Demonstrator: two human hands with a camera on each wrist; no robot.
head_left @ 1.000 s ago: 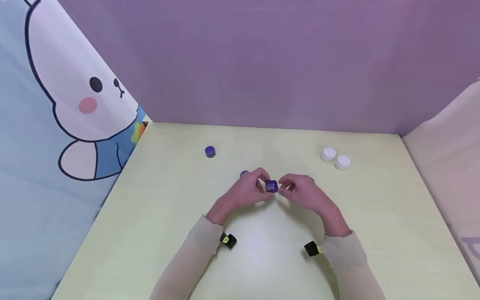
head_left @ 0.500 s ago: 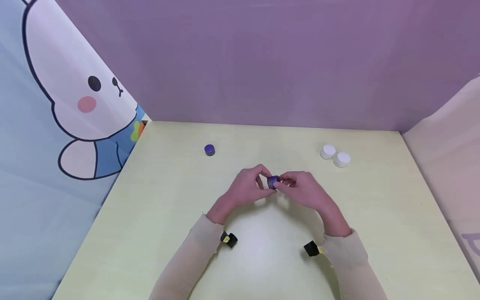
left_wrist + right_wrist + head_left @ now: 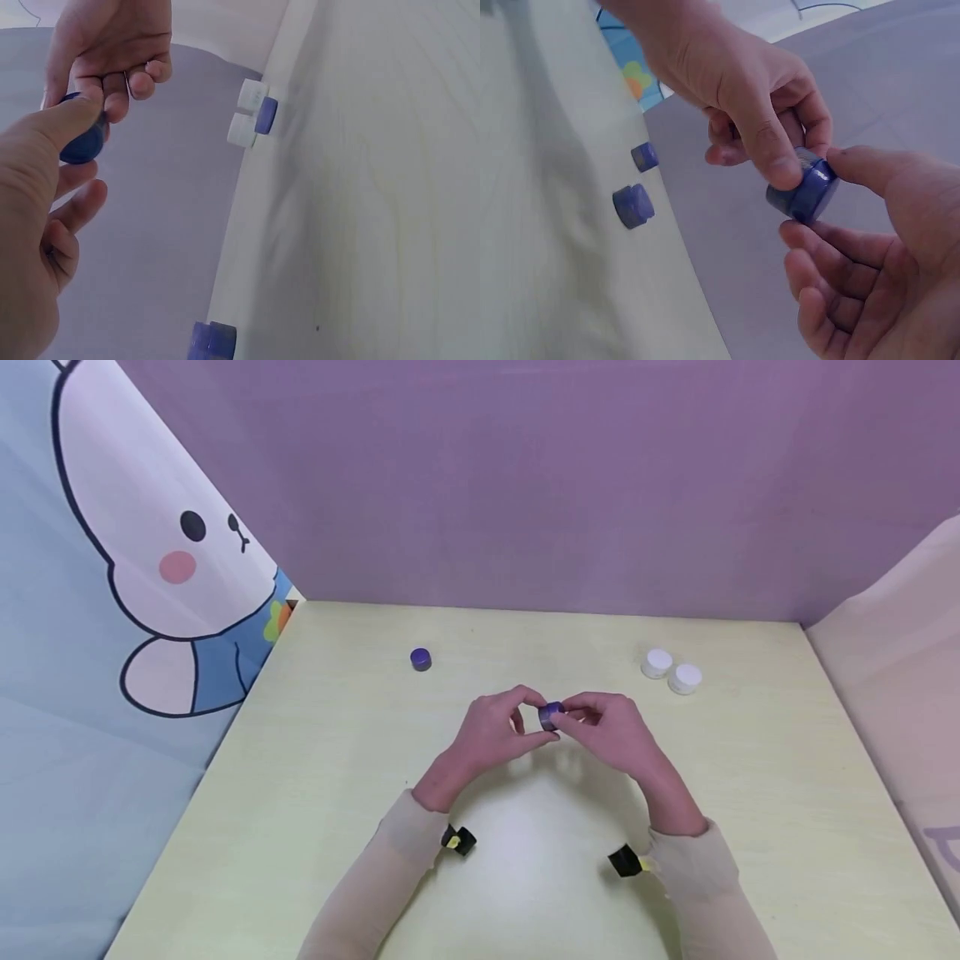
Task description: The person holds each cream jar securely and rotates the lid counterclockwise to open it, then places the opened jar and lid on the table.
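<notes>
Nearest: L & R sleeves, beige, reach in from the near edge over the pale wood-look tbl; a black cube w/ yellow bit sits at the L cuff, another black cube at the R. Beyond, mid-tbl: L hand grasps a small purple jar b/w thumb & fingers; R hand grips the same jar from its R end, thumb & fingertips on it. Jar's held up off the tbl, tilted, ctr, b/w both hands, w/ their shadows below. Farther on: flat purple lid on the tbl, seen in L wrist view w/ the white jars behind it. R wrist view shows a notched-rim purple piece, near a smaller one. Far L: short purple cap. Far R: 2 round white jars, side by side. Back: plain purple cloth; L side blue cloth w/ cartoon rabbit; R side pale pink cloth.
</notes>
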